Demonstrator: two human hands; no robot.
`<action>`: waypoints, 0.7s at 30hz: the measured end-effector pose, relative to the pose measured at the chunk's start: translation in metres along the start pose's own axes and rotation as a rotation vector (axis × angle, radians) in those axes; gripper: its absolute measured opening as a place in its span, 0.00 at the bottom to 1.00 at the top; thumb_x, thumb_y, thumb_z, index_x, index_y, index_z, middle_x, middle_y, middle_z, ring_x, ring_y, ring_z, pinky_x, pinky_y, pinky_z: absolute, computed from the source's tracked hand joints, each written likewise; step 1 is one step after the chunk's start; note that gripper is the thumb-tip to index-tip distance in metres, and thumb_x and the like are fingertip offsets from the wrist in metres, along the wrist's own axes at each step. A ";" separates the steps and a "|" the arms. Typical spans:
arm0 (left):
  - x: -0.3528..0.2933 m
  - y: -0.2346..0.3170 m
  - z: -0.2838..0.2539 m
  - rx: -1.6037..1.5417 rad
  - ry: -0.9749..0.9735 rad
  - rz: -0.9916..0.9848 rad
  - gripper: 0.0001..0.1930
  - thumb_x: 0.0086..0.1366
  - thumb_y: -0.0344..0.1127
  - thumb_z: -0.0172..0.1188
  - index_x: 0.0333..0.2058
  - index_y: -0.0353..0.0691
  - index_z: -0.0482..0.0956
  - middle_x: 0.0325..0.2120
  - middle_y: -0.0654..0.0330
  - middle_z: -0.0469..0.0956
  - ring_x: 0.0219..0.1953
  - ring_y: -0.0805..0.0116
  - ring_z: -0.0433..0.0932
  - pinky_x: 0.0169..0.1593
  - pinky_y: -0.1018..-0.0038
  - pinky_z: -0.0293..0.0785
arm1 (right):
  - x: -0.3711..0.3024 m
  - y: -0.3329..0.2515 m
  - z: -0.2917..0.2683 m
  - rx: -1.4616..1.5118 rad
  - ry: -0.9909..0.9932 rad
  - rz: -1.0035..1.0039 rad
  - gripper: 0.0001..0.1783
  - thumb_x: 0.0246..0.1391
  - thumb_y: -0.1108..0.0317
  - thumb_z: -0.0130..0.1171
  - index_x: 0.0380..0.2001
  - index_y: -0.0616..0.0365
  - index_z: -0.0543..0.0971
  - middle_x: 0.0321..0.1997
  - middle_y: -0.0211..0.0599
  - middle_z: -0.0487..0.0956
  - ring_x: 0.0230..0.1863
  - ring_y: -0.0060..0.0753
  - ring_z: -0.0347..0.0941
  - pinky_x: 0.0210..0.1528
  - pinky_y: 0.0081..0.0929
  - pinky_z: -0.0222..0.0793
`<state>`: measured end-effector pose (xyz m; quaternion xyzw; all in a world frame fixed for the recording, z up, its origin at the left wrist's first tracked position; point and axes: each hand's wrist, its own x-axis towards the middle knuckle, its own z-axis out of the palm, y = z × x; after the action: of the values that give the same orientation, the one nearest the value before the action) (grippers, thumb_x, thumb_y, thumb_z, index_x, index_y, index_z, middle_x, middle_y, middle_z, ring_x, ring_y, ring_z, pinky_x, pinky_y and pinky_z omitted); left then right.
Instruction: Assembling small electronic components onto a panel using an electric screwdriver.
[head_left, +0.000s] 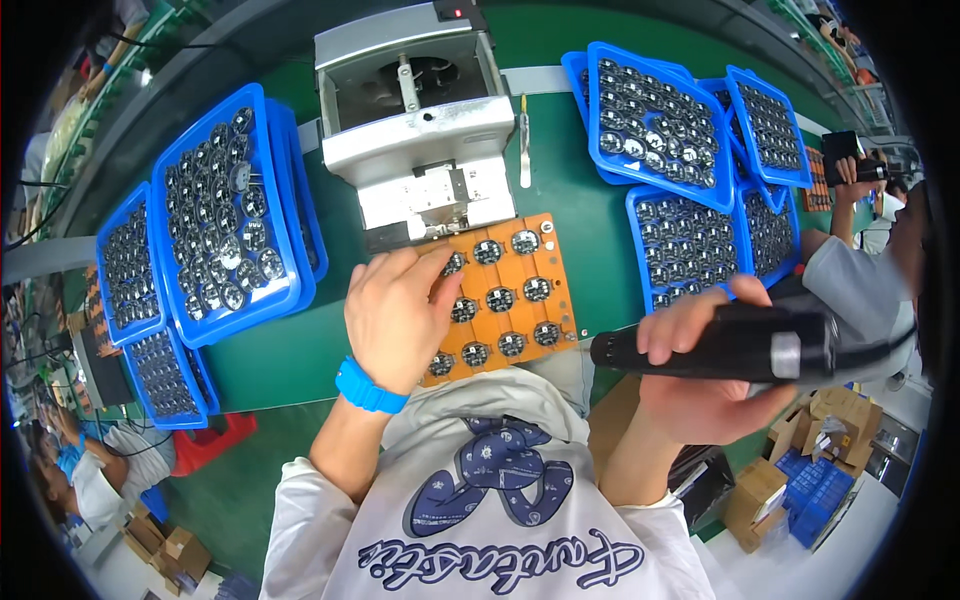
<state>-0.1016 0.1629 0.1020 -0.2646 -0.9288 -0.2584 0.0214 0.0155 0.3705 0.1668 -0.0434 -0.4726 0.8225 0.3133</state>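
An orange tray with rows of small round circuit boards lies in front of me on the green bench. My left hand, with a blue wristband, reaches over its left part. Thumb and index finger are pinched around the edge of a round circuit board in the far row; the other fingers are curled, and the hand covers part of the tray's left side. To the right of the tray, my right hand wraps around a black cylindrical handheld tool, its narrow end pointing left.
A grey metal machine stands just beyond the tray. Blue trays of round boards are stacked at the left, and more blue trays at the right. A thin tool lies beside the machine. Other people work at both sides.
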 end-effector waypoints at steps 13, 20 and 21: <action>-0.002 0.005 0.000 -0.092 -0.035 -0.080 0.12 0.56 0.31 0.67 0.40 0.40 0.82 0.28 0.58 0.79 0.36 0.56 0.78 0.42 0.63 0.71 | -0.005 0.003 0.008 -0.491 0.062 0.153 0.25 0.47 0.83 0.63 0.50 0.69 0.68 0.23 0.39 0.76 0.20 0.27 0.73 0.24 0.24 0.69; -0.010 0.020 -0.036 -0.195 -0.049 -0.102 0.15 0.51 0.29 0.72 0.39 0.40 0.82 0.23 0.61 0.73 0.26 0.65 0.73 0.32 0.69 0.69 | -0.002 0.000 0.032 -0.543 0.037 0.306 0.27 0.42 0.81 0.70 0.47 0.68 0.72 0.26 0.31 0.78 0.25 0.17 0.72 0.28 0.17 0.65; -0.011 0.025 -0.046 -0.201 -0.049 -0.098 0.15 0.51 0.29 0.72 0.39 0.40 0.82 0.23 0.61 0.73 0.26 0.65 0.73 0.32 0.69 0.69 | -0.003 0.001 0.035 -0.549 0.040 0.302 0.27 0.42 0.81 0.70 0.47 0.68 0.72 0.26 0.31 0.78 0.25 0.17 0.72 0.28 0.17 0.65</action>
<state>-0.0836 0.1532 0.1516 -0.2261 -0.9102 -0.3446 -0.0406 0.0041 0.3420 0.1848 -0.2121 -0.6592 0.7003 0.1735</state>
